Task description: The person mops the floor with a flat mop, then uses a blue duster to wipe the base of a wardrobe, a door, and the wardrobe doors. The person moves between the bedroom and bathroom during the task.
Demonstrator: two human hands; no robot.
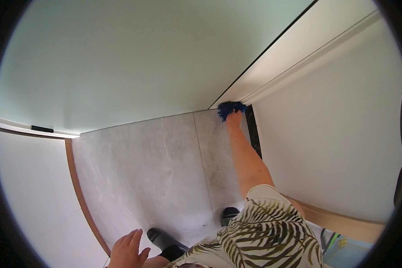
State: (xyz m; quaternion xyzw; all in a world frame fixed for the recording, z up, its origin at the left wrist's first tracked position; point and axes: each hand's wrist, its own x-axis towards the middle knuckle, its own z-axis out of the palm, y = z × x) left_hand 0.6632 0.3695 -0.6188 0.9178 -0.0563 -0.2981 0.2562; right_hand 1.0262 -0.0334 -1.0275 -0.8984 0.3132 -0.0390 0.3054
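Observation:
My right hand (233, 118) reaches down to the floor corner, its fingers closed on a dark blue shaggy cleaning cloth (228, 109). The cloth lies against the foot of the white door frame (251, 85), beside a pale green door panel (137, 67) and the end of a black baseboard (254, 130). My left hand (129, 249) hangs at the bottom left, fingers somewhat spread and holding nothing, beside my dark shoe (160, 236). Part of the cloth is hidden by my fingers.
Grey marbled tiles (137, 174) cover the floor. A brown threshold strip (82, 194) curves along the left, with a paler floor (43, 187) beyond it. A white wall (328, 127) rises at the right. At the lower right are a wooden edge (341, 217) and a light blue item (346, 253).

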